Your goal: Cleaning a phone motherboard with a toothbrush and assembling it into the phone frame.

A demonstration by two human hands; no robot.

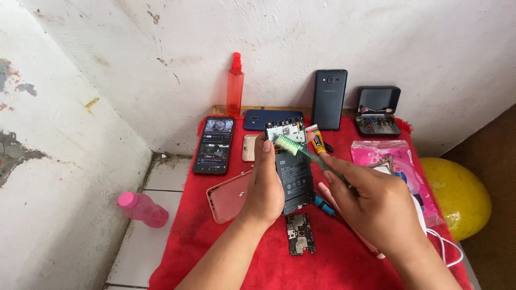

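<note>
Floor: pink bottle lies on the tiles, left of my red cloth.
Far left of cloth: black phone with its screen lit, and a clear pink case just below it.
Back edge: red spray bottle stands upright against the wall.
My left hand: wrapped around the opened phone, holding it up over the cloth, battery side facing me.
Below it: circuit board lies flat on the cloth.
My right hand: closed on a green toothbrush, its bristles touching the top of the opened phone.
Right: dark phone leans on the wall; open tool box beside it; yellow ball off the cloth.
</note>
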